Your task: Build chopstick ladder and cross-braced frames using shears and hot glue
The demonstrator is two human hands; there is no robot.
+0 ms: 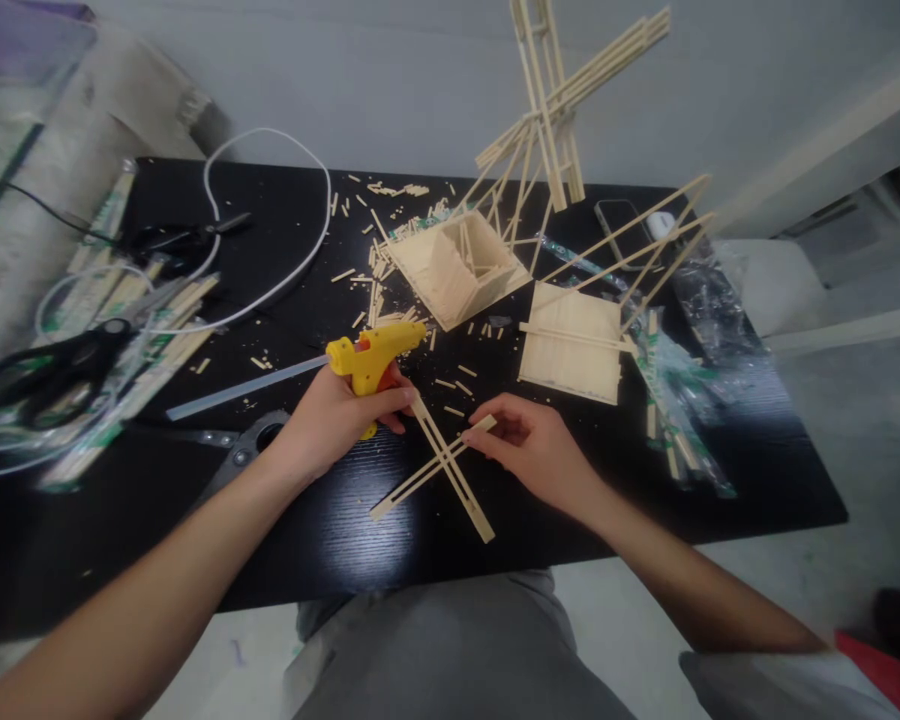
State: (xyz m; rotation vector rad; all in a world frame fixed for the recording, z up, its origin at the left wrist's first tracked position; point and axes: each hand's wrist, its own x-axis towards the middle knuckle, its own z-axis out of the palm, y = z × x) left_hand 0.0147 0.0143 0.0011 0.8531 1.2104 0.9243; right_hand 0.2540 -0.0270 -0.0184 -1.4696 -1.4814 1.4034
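Observation:
My left hand (337,415) is wrapped round a yellow hot glue gun (379,350), with a long translucent glue stick (247,388) jutting from its back end. One end of a cross made of thin wooden sticks (444,455) meets the fingers of that same hand. My right hand (536,445) pinches the upper right arm of this cross between thumb and fingers. The cross is held over the near part of the black table (570,520). Beyond the glue gun stands a wooden windmill model (487,260) with crossed stick blades, on a square base.
A wooden panel with a stick frame (570,345) lies right of the windmill. Stick offcuts (379,265) are scattered around. Black-handled scissors (60,370), bundled sticks (135,400) and a white cable (328,200) occupy the left; plastic-wrapped sticks (682,420) and a phone (622,230) the right.

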